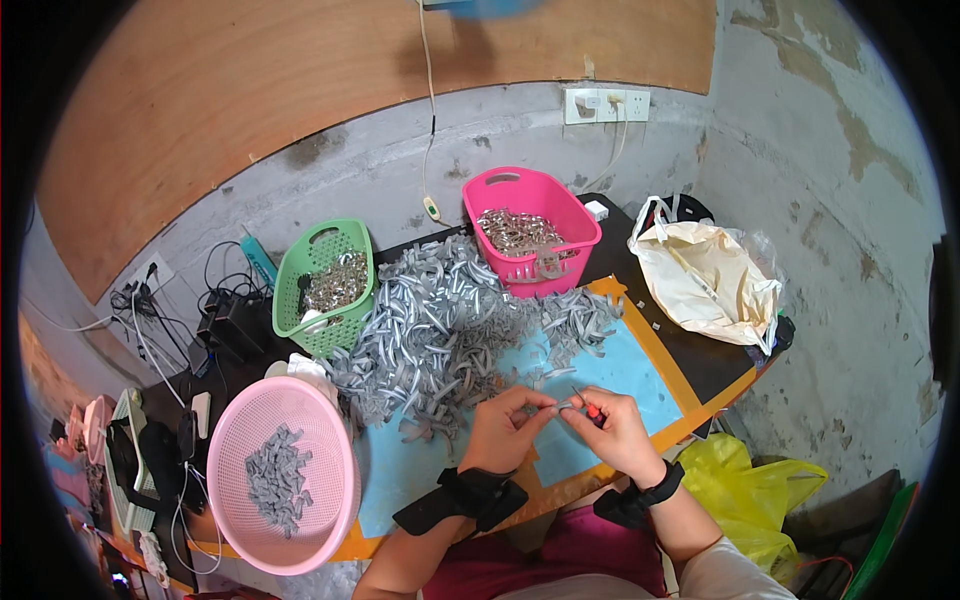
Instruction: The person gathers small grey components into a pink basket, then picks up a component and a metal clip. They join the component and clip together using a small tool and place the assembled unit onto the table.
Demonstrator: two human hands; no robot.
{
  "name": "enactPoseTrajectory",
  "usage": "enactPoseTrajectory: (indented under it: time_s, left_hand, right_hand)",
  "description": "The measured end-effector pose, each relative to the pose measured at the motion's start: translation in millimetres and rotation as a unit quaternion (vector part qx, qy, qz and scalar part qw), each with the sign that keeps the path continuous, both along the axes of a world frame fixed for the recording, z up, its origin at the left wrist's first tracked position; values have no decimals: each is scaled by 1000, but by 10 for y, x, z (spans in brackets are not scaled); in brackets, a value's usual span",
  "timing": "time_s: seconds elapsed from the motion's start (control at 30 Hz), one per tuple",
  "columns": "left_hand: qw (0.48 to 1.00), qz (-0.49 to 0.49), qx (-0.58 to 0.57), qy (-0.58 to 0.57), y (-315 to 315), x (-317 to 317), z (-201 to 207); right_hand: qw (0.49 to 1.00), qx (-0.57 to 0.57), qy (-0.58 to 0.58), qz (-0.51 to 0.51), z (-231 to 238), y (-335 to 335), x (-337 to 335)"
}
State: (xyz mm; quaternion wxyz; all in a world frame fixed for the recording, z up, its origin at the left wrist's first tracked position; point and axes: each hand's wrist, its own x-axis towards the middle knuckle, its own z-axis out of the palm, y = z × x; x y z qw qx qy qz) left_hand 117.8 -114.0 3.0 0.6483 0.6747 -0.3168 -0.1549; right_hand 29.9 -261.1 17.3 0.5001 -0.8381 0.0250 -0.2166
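My left hand [503,428] is closed in a pinch on one end of a small grey curved piece [564,405], over the front of the blue sheet [650,395]. Meeting it from the other side, my right hand [618,437] is closed around a small red-and-black tool [594,412], of which only a short part shows between the fingers. Its fingertips are at the same grey piece. Just beyond my hands lies a big heap of silvery-grey curved pieces [430,320], spreading over the sheet.
A pink strainer basket [345,490] with grey pieces stands at left. Behind the heap are a green basket [350,235] and a bright pink basket [580,225], both holding shiny metal parts. A cream bag [710,285] sits at right, a yellow plastic bag [735,500] below the table edge.
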Motion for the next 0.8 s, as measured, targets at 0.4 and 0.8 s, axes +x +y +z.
enactPoseTrajectory:
  time_s: [0.4, 0.8]
  left_hand:
    - [938, 72, -124, 316, 32, 320, -189]
    - [879, 79, -293, 368, 120, 521, -424]
  right_hand:
    - [982, -30, 58, -180, -205, -583, 103]
    - [991, -121, 35, -33, -280, -102, 149]
